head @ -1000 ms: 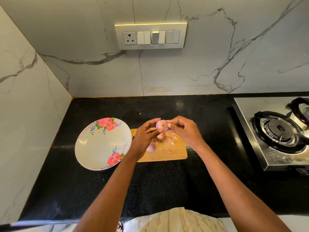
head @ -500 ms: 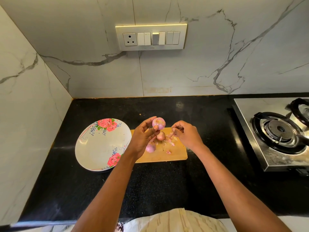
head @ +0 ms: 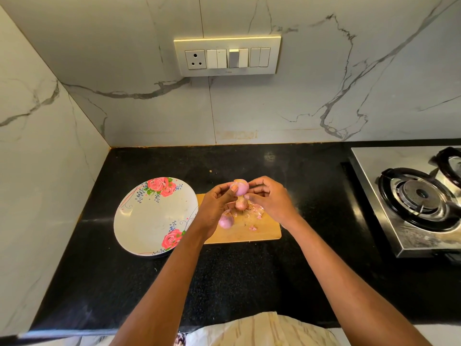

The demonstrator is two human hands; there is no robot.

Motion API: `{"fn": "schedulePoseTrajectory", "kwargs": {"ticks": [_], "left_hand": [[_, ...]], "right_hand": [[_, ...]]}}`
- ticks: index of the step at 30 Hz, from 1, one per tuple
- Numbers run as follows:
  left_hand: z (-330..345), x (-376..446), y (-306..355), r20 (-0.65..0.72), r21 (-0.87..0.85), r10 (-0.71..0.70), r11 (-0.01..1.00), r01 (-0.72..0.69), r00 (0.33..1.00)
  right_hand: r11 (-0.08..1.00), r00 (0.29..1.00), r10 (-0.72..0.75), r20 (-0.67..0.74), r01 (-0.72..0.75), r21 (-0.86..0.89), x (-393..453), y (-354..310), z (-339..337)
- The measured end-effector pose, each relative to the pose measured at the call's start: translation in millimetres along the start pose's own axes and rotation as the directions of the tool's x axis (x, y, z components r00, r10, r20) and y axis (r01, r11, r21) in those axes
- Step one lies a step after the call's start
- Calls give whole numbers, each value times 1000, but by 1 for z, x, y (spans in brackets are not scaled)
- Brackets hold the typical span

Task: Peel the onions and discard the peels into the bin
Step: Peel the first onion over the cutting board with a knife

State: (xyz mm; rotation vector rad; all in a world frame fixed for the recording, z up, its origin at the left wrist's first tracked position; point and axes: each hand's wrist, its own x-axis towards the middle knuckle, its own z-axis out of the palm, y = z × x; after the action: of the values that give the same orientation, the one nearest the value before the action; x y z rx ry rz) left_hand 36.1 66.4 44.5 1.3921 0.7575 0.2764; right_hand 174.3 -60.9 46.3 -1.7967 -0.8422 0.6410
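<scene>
Illumination is bright and even, from overhead. Glare falls on the black countertop (head: 270,156) and steel gas stove (head: 409,196). Wide-angle distortion bends the marble wall (head: 37,146) edges. Focus is sharp; shadows are soft.

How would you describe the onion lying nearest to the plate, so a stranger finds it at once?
On the black counter, find the wooden cutting board right of the floral plate. The onion lies at the board's left side, beside the left wrist, nearer the person than the other loose onion.
</scene>
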Motion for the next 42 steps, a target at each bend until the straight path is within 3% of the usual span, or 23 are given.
{"fn": "schedulePoseTrajectory", "kwargs": {"ticks": [14,22,28,42], "left_hand": [[8,1,-2,-43,-90,-139,987,135,989],[10,-4,4,-52,-90,-146,986,141,988],[9,-2,4,-3,-47,-117,992,116,993],[14,3,11,-1,-90,-125,988,124,992]], "right_hand": [[988,999,-39,-9,37,-152,2,0,1],[969,997,-76,25,80,-234,1,-2,-3],[982,989,-145,1,144,-118,-2,-10,2],[946,953,-286,-98,265,-184,-3,-4,5]]}}
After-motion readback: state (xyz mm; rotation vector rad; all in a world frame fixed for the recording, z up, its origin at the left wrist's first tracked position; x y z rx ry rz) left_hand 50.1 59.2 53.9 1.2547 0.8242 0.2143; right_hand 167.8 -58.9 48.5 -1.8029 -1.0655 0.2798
